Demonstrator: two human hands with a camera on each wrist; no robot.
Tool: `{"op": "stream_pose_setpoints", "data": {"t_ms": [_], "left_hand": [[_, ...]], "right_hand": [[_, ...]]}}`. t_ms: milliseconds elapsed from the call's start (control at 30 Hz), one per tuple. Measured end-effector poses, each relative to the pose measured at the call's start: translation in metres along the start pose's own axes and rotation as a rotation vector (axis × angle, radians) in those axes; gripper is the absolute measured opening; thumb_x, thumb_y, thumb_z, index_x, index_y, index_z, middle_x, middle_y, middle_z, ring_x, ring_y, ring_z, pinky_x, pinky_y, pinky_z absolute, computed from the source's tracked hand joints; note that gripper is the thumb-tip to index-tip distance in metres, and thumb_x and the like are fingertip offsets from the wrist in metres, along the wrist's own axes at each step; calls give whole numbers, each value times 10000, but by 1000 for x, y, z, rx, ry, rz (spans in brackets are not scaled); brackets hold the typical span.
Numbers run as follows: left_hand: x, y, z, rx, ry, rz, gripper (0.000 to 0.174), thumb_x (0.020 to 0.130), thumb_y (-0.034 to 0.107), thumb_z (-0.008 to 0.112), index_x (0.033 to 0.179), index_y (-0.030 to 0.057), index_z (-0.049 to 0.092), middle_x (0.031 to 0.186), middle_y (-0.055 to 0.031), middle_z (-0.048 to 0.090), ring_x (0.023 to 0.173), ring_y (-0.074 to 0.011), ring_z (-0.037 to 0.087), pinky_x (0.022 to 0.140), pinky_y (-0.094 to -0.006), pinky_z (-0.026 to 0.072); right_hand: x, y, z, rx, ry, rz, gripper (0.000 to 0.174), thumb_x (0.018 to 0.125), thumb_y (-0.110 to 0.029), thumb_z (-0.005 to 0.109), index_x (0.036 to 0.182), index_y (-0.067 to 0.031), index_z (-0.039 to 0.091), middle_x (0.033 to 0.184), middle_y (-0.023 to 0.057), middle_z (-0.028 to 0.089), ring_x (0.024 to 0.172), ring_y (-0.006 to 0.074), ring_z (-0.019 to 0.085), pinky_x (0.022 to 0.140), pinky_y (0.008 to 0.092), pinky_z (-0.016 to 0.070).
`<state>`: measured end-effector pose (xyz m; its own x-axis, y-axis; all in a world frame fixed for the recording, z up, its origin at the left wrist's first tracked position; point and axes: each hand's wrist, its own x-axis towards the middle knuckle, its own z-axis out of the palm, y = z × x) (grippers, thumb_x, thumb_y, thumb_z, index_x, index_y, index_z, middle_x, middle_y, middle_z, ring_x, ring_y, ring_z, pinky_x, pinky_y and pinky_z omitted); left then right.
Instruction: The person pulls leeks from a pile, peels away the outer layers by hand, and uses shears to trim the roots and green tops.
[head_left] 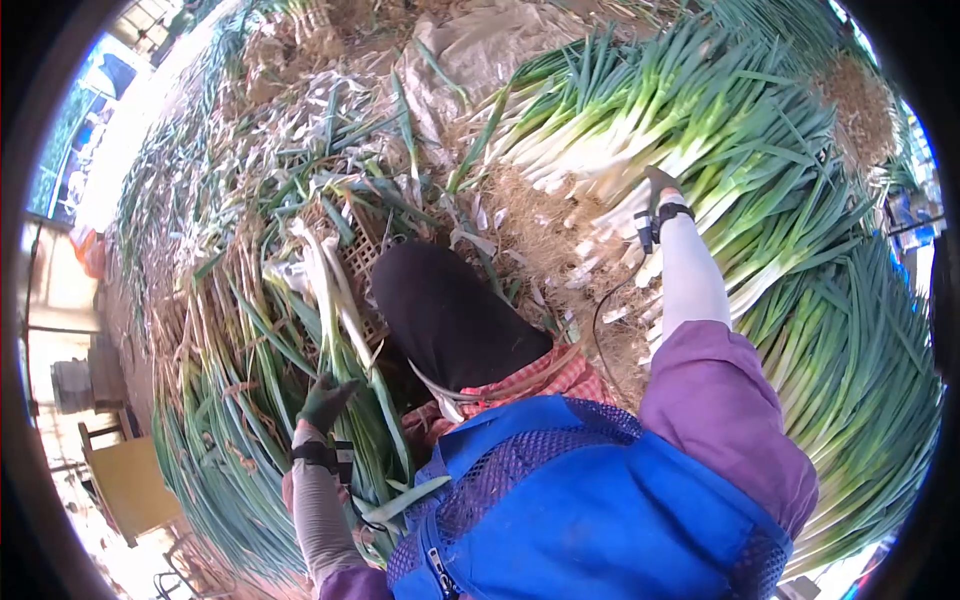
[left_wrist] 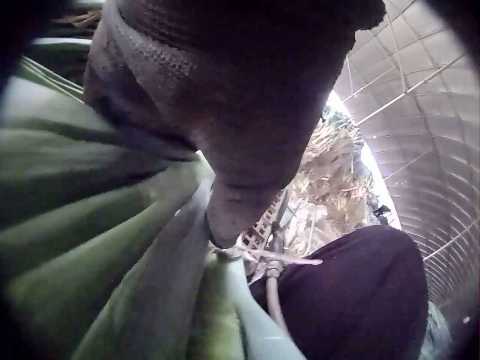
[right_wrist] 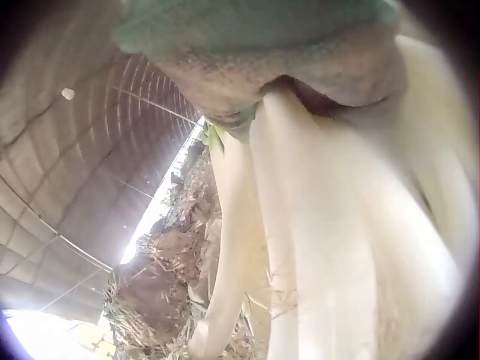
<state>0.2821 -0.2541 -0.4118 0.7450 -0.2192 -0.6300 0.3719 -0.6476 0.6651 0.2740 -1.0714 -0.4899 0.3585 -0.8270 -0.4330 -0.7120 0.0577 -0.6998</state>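
My gloved left hand (head_left: 325,405) grips green leek leaves (head_left: 360,430) at the lower left. In the left wrist view the dark glove (left_wrist: 225,97) is wrapped over broad leaves (left_wrist: 97,247), its thumb pressed to them. White stalks (head_left: 335,280) lie above that hand. At the right, my gloved right hand (head_left: 660,187) is on the white part of leeks in a large fanned pile (head_left: 700,110). The right wrist view has this glove (right_wrist: 277,60) curled over several thick white stalks (right_wrist: 322,225); its fingertips are partly hidden.
A black-covered knee (head_left: 440,310) is between the hands, beside a plastic crate (head_left: 362,255). Dry roots and peelings (head_left: 540,220) cover the ground in front. More leeks (head_left: 230,480) lie at the left, and a yellowish board (head_left: 130,485) stands beyond them.
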Motion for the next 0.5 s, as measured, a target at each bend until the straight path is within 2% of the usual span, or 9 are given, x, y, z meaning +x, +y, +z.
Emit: {"op": "stream_pose_setpoints", "data": {"t_ms": [133, 200, 233, 267, 300, 333, 400, 467, 500], "left_hand": [[7, 16, 28, -133, 72, -88, 319, 798, 173, 749, 1050, 7, 646, 876, -48, 675, 755, -138, 622, 662, -286, 499], [-5, 36, 33, -160, 127, -148, 363, 754, 170, 764, 1057, 0, 656, 852, -41, 673, 708, -144, 615, 624, -287, 488], [5, 19, 36, -270, 133, -74, 339, 725, 123, 733, 1036, 5, 668, 847, -51, 683, 682, -154, 621, 600, -301, 494], [12, 0, 31, -219, 163, -98, 329, 712, 108, 716, 1023, 10, 675, 848, -60, 688, 686, -162, 633, 592, -308, 506], [15, -9, 34, -327, 209, 1, 290, 738, 128, 713, 1003, 19, 670, 824, -52, 677, 692, -160, 635, 596, -282, 500], [-6, 26, 30, -277, 187, 3, 276, 747, 119, 704, 1002, 18, 675, 830, -52, 681, 705, -161, 640, 610, -291, 510], [-11, 26, 15, -286, 221, -21, 267, 767, 105, 695, 1011, 2, 668, 841, -59, 685, 709, -171, 647, 627, -302, 525], [-32, 49, 5, -367, 257, 41, 230, 790, 96, 674, 999, 1, 657, 839, -67, 679, 712, -176, 655, 665, -316, 548], [-39, 53, -2, -419, 275, 73, 225, 789, 100, 673, 992, 3, 655, 842, -70, 677, 704, -175, 651, 657, -315, 544]], "right_hand": [[16, 2, 3, -28, -59, 86, 631, 925, -531, 477, 1354, -70, 511, 1406, 136, 500, 1250, 270, 495, 1045, 346, 371], [18, 3, 0, -110, -37, 79, 673, 910, -563, 497, 1353, -56, 513, 1399, 141, 506, 1252, 268, 494, 1044, 345, 372], [14, 0, 3, -158, -37, 68, 694, 902, -578, 507, 1352, -50, 514, 1396, 144, 509, 1253, 267, 494, 1043, 345, 372], [8, -3, 3, -52, -54, 94, 669, 890, -550, 548, 1329, -45, 533, 1330, 140, 546, 1170, 255, 516, 990, 345, 401], [-2, -7, -7, 51, -77, 120, 645, 877, -522, 590, 1306, -41, 553, 1263, 135, 583, 1087, 244, 539, 938, 345, 430], [-12, -12, -17, 151, -109, 149, 622, 865, -494, 631, 1283, -36, 573, 1196, 131, 619, 1005, 232, 561, 885, 344, 459], [-16, -24, -28, 9, -4, 69, 631, 805, -463, 711, 1224, -3, 603, 1135, 148, 659, 952, 251, 602, 845, 350, 493], [-16, -47, -34, -446, 284, -202, 696, 710, -456, 788, 1153, 55, 623, 1145, 190, 665, 1012, 312, 637, 870, 363, 503], [-75, -76, -31, -224, 400, -158, 715, 710, -449, 779, 1168, 71, 604, 1209, 242, 622, 1042, 344, 629, 890, 387, 494]]}}
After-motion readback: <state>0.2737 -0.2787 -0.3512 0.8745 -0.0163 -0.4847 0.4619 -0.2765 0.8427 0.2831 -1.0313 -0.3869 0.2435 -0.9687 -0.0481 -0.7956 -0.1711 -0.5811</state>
